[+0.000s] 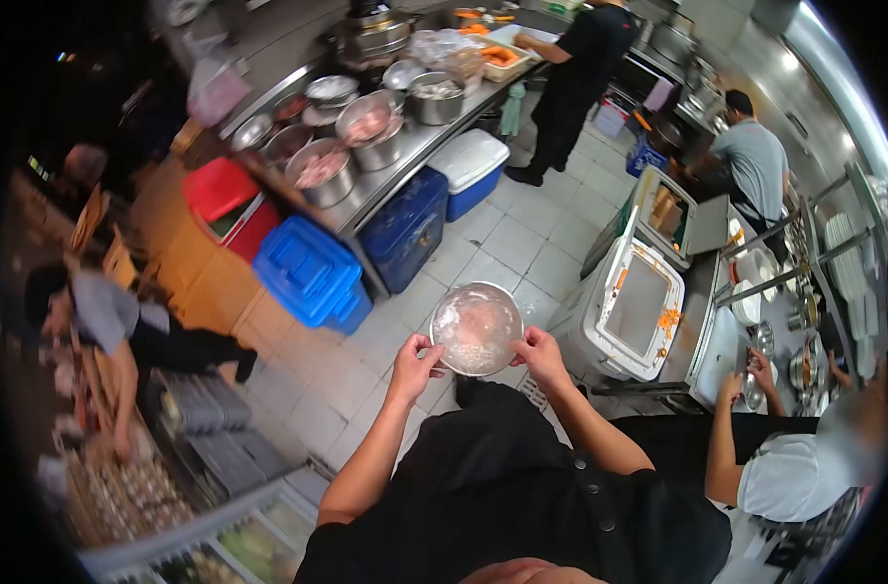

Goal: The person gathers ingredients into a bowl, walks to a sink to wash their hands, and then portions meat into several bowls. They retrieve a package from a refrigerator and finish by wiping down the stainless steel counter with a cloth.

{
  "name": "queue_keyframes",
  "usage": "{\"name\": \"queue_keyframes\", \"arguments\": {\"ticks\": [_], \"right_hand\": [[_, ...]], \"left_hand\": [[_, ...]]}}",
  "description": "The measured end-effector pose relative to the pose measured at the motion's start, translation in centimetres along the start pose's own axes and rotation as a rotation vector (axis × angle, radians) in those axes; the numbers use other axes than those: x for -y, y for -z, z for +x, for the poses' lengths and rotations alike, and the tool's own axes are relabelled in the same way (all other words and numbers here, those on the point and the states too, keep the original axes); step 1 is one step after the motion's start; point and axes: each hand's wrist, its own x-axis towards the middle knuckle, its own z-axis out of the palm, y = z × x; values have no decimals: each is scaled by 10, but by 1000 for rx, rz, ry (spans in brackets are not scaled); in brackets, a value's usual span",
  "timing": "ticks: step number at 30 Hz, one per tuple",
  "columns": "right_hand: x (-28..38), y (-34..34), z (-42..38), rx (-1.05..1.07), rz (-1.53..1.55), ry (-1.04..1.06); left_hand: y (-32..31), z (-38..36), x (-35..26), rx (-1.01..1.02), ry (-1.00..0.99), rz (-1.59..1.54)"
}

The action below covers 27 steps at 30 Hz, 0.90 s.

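In front of my body is a round metal bowl (pixel 508 304), held over the tiled floor. White powder and something pale pink lie inside it; I cannot make out what the pink stuff is. My left hand (pixel 415 367) is closed on the bowl's left rim, thumb and fingers pinching the edge. On the opposite side, my right hand (pixel 541 357) grips the right rim the same way.
A steel counter (pixel 374 198) at upper left bears several pots of raw meat. Beneath and beside it stand a blue bin (pixel 308 268), a red cooler (pixel 220 190) and a blue-white cooler (pixel 471 161). White chest coolers (pixel 599 336) stand right. Several people work around me.
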Motion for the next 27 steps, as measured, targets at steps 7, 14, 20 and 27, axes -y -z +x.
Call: {"name": "queue_keyframes", "arguments": {"ticks": [7,14,20,27], "right_hand": [[17,92,160,-238,-13,-59],[99,162,292,-351,32,-17],[132,217,392,-492,163,17],[183,290,472,-705,206,-29]], "left_hand": [[51,204,88,-282,130,354],[155,156,139,-545,768,774],[110,281,119,-341,855,962],[-18,664,30,-273,356,1160]]}}
